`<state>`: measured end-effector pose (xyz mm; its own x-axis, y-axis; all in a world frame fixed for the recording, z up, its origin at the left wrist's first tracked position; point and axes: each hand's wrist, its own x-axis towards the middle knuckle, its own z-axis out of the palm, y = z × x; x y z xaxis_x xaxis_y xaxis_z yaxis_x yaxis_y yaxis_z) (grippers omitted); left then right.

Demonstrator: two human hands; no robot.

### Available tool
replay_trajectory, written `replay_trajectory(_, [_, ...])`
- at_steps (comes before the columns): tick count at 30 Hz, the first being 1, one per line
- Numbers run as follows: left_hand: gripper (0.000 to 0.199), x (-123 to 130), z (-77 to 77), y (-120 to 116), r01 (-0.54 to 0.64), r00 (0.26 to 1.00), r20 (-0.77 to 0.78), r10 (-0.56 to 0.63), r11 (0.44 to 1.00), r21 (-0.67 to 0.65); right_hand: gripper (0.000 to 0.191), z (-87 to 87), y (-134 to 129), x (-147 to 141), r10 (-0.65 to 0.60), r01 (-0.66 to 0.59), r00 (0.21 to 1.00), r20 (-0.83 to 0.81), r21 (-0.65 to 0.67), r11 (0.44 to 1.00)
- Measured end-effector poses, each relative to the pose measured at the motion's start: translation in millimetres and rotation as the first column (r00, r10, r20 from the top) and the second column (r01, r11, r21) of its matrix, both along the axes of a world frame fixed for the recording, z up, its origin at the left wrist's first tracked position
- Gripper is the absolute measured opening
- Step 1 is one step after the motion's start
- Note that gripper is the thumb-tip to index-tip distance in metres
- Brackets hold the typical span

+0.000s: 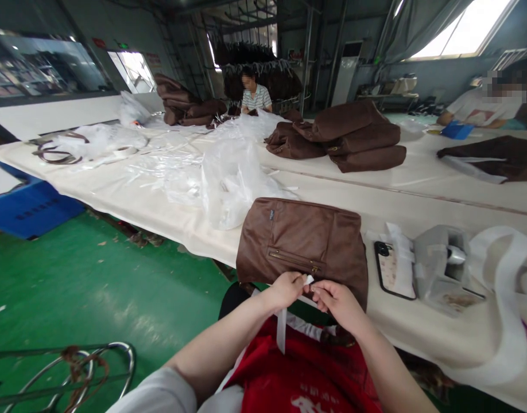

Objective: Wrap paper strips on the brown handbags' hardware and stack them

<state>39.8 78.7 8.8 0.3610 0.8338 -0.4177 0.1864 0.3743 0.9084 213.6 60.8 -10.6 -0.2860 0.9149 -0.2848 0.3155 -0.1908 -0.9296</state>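
Note:
A brown bag [304,235] with a zipped pocket lies at the table's front edge, just beyond both hands. My left hand [288,288] is closed on a white strip [281,331], which hangs down over the red apron; a small white end sticks out by the fingertips. Close beside it, my right hand [332,298] has its fingers pinched together near the bag's zipper pull. What the right fingers hold, if anything, is too small to make out.
Clear plastic bags [233,183] spread left of the brown bag. Stacked brown bags [353,137] sit farther back. At right are a phone [395,269], a plastic-wrapped box [442,264] and a white band [507,287]. Two people are across the table.

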Motion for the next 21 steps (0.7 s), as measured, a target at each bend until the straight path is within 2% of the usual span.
replay_trajectory(3, [0.038, -2, -0.7, 0, 0.101, 0.986, 0.15, -0.069, 0.972, -0.214, 0.025, -2.9, 2, -5, -0.025, 0.026, 0.999, -0.021, 0.021, 0.999])
replay_trajectory(6, [0.036, -8, 1.0, 1, 0.239, 0.912, 0.41, -0.033, 0.854, -0.462, 0.022, -2.9, 7, -14, -0.036, 0.036, 0.999, 0.0, 0.091, 0.995])
replay_trajectory(8, [0.036, -12, 1.9, 1, 0.251, 0.883, 0.468, 0.029, 0.814, -0.524, 0.02, -2.7, 11, -19, -0.045, 0.043, 0.999, 0.019, 0.1, 0.994])
replay_trajectory(10, [0.037, -13, 1.7, 1, 0.208, 0.892, 0.448, 0.057, 0.829, -0.519, 0.021, -2.6, 16, -24, -0.054, 0.051, 0.998, 0.035, 0.074, 0.996])
replay_trajectory(13, [0.04, -8, -0.5, -3, 0.124, 0.931, 0.364, 0.04, 0.901, -0.416, 0.026, -1.6, 22, -30, -0.074, 0.073, 0.995, 0.065, 0.02, 0.997])
replay_trajectory(15, [0.044, -3, -2.2, -5, 0.039, 0.978, 0.21, 0.007, 0.976, -0.214, 0.029, 0.0, 24, -31, -0.086, 0.086, 0.993, 0.081, -0.005, 0.996])
replay_trajectory(16, [0.045, -1, -3.0, -6, 0.001, 0.994, 0.112, 0.008, 0.997, -0.081, 0.029, 1.1, 24, -30, -0.086, 0.087, 0.993, 0.085, -0.012, 0.996])
replay_trajectory(18, [0.047, 2, -4.0, -8, -0.044, 0.998, -0.037, 0.05, 0.988, 0.15, 0.026, 3.6, 22, -26, -0.077, 0.079, 0.993, 0.087, -0.021, 0.997])
replay_trajectory(20, [0.041, 1, -4.3, -10, -0.039, 0.986, -0.139, 0.087, 0.947, 0.318, 0.021, 6.6, 16, -20, -0.079, 0.083, 0.993, 0.092, -0.031, 0.996])
replay_trajectory(21, [0.037, 0, -4.4, -12, 0.001, 0.971, -0.217, 0.096, 0.912, 0.41, 0.018, 8.6, 13, -17, -0.088, 0.092, 0.991, 0.101, -0.035, 0.995])
